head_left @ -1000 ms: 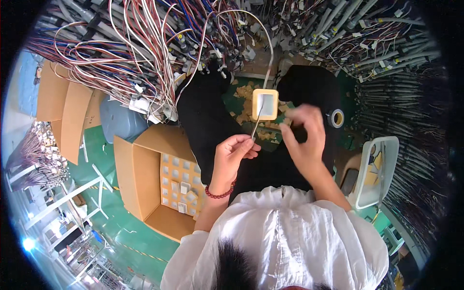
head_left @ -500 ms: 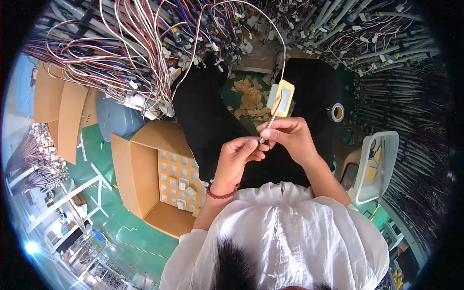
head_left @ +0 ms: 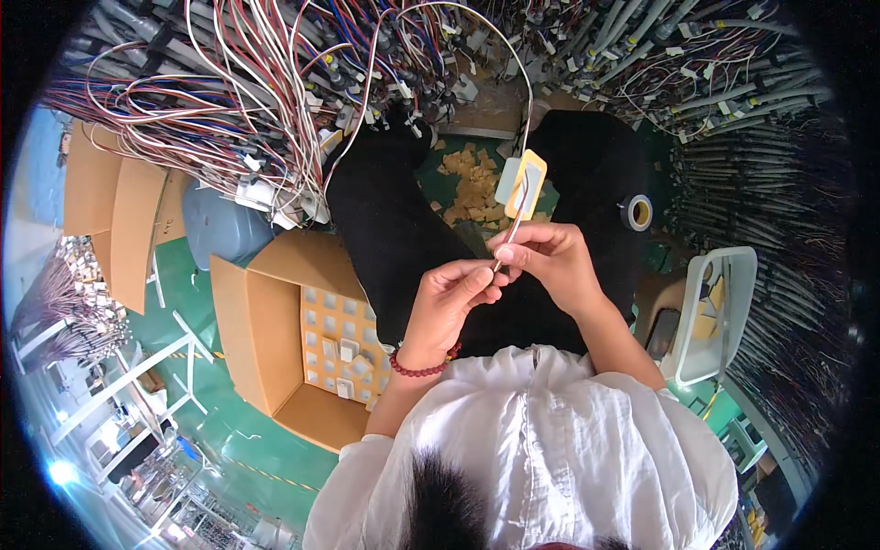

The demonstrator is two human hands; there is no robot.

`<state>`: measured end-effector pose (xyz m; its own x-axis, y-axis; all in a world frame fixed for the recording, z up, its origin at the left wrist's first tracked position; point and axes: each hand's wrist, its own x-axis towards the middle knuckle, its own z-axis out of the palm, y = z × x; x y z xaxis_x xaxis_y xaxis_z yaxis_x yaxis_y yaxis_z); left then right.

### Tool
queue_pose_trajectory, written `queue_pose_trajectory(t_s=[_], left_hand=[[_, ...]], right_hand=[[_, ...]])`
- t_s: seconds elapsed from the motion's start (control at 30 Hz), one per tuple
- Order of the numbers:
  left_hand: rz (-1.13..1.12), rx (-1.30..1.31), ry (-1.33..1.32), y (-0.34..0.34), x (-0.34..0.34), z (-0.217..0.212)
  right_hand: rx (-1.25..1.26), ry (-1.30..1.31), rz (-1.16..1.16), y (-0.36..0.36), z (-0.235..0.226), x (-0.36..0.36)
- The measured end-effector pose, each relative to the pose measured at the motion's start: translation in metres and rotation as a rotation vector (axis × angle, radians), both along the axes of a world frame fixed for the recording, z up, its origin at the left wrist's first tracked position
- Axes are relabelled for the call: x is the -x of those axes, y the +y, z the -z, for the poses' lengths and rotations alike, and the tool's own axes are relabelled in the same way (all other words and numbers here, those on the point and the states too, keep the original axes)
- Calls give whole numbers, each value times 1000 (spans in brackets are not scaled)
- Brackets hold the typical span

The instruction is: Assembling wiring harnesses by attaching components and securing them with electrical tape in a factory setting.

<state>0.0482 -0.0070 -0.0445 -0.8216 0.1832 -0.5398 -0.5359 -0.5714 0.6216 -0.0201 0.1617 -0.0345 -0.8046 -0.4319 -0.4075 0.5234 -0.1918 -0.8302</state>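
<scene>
In the middle of the frame, a thin wire (head_left: pixel 517 218) is pinched by the fingers of both the left hand (head_left: pixel 449 301) and the right hand (head_left: pixel 548 264), which nearly meet. A small white pad with a yellow rim (head_left: pixel 535 186) is seen just above the right hand, the nearer one, its long side tipped up and a bit right along the wire. The wire's low end is hidden by fingertips, and the pad's back cannot be made out.

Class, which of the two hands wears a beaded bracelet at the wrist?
The left hand: a red beaded bracelet circles its wrist; the right hand has none.
</scene>
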Motion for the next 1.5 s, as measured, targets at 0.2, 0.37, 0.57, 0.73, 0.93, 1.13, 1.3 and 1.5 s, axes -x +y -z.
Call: queue_pose_trajectory(t_s=[0.2, 0.37, 0.57, 0.73, 0.93, 1.13, 1.3, 1.5], left_hand=[[-5, -25, -33, 3, -1, -2], [7, 14, 14, 3, -2, 4], [85, -592, 14, 2, 18, 2], [99, -583, -22, 15, 16, -22], [46, -684, 23, 16, 11, -15], [95, -598, 35, 17, 11, -19], [83, -526, 51, 18, 11, -26], [87, -624, 192, 16, 6, -18]], right_hand=[[104, -118, -14, 9, 1, 7], [56, 22, -51, 13, 1, 10], [253, -241, 78, 4, 9, -8], [60, -41, 136, -4, 13, -16], [202, -13, 133, -6, 16, -19], [106, 172, 121, -6, 13, -16], [53, 299, 101, -4, 12, -15], [-9, 425, 137, -6, 10, -14]])
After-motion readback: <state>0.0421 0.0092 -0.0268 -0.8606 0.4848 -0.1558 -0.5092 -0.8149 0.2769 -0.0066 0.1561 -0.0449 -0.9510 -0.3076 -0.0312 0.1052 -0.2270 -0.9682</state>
